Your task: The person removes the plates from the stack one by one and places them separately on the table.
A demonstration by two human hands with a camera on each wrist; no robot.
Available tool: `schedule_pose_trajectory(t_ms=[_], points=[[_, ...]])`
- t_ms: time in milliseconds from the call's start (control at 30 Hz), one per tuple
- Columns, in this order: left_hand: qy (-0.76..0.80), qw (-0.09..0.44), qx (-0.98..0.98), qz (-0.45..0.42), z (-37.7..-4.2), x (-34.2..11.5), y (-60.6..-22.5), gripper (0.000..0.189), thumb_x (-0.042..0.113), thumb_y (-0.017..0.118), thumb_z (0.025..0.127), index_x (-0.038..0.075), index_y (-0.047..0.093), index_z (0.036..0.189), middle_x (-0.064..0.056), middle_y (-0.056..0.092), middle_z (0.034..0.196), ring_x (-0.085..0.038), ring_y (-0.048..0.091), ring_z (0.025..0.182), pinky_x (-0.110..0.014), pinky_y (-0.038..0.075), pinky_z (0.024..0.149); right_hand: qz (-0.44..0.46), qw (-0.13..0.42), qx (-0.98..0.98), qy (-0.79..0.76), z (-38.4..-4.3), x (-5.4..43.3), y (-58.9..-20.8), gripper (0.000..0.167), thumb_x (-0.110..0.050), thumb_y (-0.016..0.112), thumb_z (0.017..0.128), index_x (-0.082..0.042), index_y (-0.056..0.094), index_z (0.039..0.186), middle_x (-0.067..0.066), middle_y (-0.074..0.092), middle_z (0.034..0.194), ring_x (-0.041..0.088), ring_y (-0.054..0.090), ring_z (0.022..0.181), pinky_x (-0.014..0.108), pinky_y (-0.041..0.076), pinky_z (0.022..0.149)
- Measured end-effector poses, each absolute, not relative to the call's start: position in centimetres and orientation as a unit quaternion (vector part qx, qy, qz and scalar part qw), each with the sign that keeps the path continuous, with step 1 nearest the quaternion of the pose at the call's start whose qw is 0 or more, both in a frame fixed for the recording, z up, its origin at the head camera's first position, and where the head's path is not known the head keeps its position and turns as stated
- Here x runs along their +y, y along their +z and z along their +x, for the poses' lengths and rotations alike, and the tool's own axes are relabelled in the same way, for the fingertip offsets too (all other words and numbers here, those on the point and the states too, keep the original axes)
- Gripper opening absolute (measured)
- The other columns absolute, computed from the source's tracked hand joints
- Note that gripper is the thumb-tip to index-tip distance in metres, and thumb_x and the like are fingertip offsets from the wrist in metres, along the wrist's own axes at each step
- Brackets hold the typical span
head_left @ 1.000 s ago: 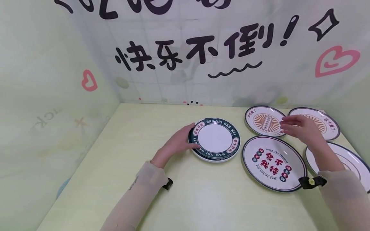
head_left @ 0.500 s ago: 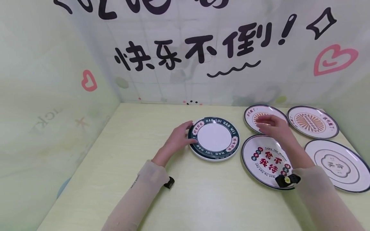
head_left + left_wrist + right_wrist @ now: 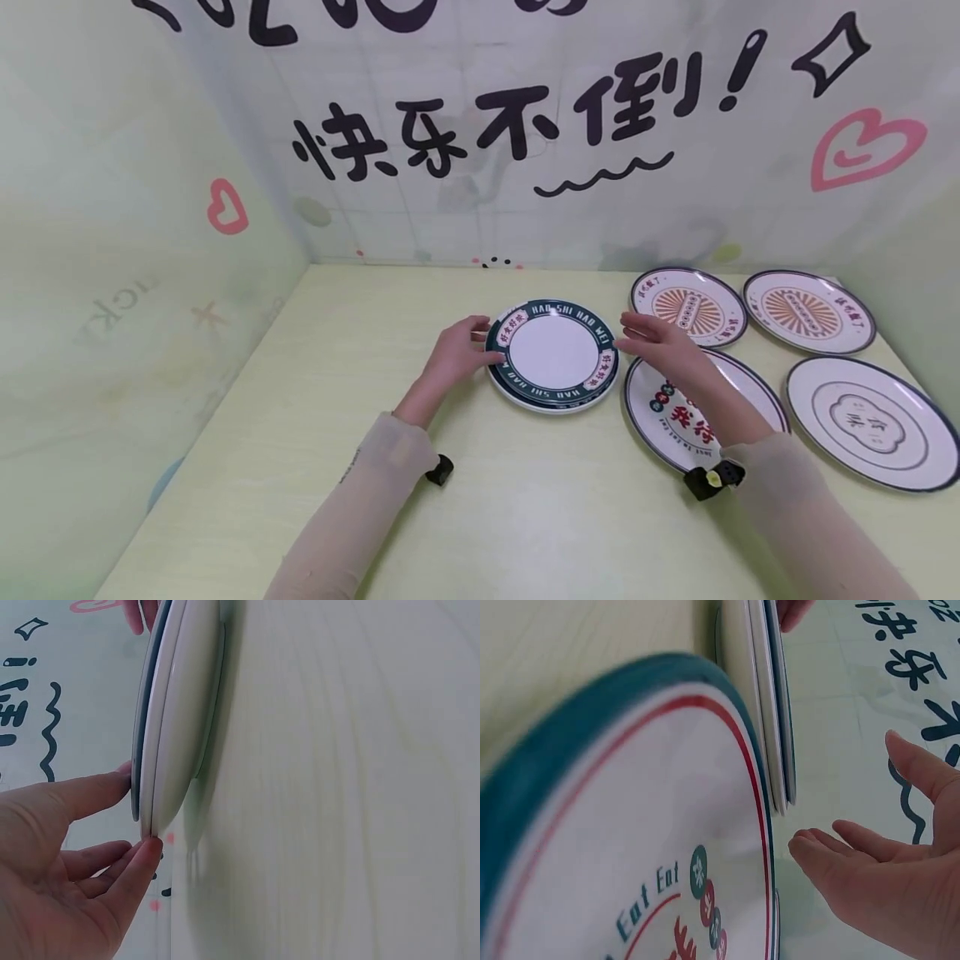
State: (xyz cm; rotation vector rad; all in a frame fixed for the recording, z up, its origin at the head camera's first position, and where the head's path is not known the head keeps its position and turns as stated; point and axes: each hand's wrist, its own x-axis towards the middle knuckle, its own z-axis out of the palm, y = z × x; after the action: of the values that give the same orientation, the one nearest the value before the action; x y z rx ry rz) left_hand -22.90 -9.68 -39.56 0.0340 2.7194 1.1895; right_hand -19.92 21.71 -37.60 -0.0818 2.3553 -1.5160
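A stack of round plates (image 3: 555, 354), the top one green-rimmed with white lettering, lies mid-table. My left hand (image 3: 456, 357) holds its left edge; in the left wrist view the thumb is on the upper rim and the fingertips are at the lower rim of the stacked plates (image 3: 172, 712). On the opposite side, my right hand (image 3: 663, 350) hovers with fingers spread loosely, fingertips close by the right rim. The right wrist view has that hand (image 3: 885, 862) holding nothing. Beneath the right forearm lies a plate with red characters (image 3: 742, 387), partly hidden.
Two plates with orange sunburst prints, a left one (image 3: 690, 308) and a right one (image 3: 810, 312), lie at the back right. Nearer is a white plate with a grey emblem (image 3: 873, 423). Printed walls (image 3: 420, 225) stand behind and beside the table (image 3: 525, 517).
My right hand has moved left from over the sunburst plates to the right side of the plate stack. The left hand stays at the stack's left edge.
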Motion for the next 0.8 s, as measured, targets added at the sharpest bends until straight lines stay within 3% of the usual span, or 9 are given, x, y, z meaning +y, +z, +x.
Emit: schedule_pose_trajectory(t_ms=[167, 367, 800], points=[[0.406, 0.095, 0.909, -0.003, -22.9, -9.9, -39.6, 0.069, 0.022, 0.082, 0.083, 0.006, 0.051, 0.142, -0.013, 0.062, 0.138, -0.028, 0.06, 0.126, -0.04, 0.053, 0.105, -0.018, 0.216, 0.806, -0.551, -19.8, 20.3, -37.6, 0.084, -0.035, 0.06, 0.099, -0.007, 0.011, 0.161, 0.016, 0.011, 0.168, 0.039, 0.009, 0.155, 0.056, 0.015, 0.126], [0.416, 0.105, 0.903, -0.012, -23.2, -10.0, -39.8, 0.062, 0.022, 0.08, 0.084, 0.006, 0.055, 0.138, -0.013, 0.064, 0.133, -0.028, 0.063, 0.122, -0.038, 0.054, 0.102, -0.006, 0.218, 0.798, -0.562, -19.8, 18.8, -37.9, 0.091, -0.026, 0.062, 0.098, -0.001, 0.0, 0.159, 0.02, -0.002, 0.168, 0.039, 0.0, 0.155, 0.053, 0.01, 0.127], [0.431, 0.099, 0.896, -0.031, -23.5, -9.6, -40.0, 0.057, 0.02, 0.081, 0.084, 0.003, 0.057, 0.133, -0.014, 0.064, 0.13, -0.028, 0.064, 0.12, -0.037, 0.055, 0.101, -0.029, 0.209, 0.826, -0.523, -20.1, 19.2, -38.7, 0.096, -0.021, 0.069, 0.093, 0.001, 0.003, 0.159, 0.022, 0.005, 0.167, 0.042, 0.008, 0.154, 0.053, 0.012, 0.127]])
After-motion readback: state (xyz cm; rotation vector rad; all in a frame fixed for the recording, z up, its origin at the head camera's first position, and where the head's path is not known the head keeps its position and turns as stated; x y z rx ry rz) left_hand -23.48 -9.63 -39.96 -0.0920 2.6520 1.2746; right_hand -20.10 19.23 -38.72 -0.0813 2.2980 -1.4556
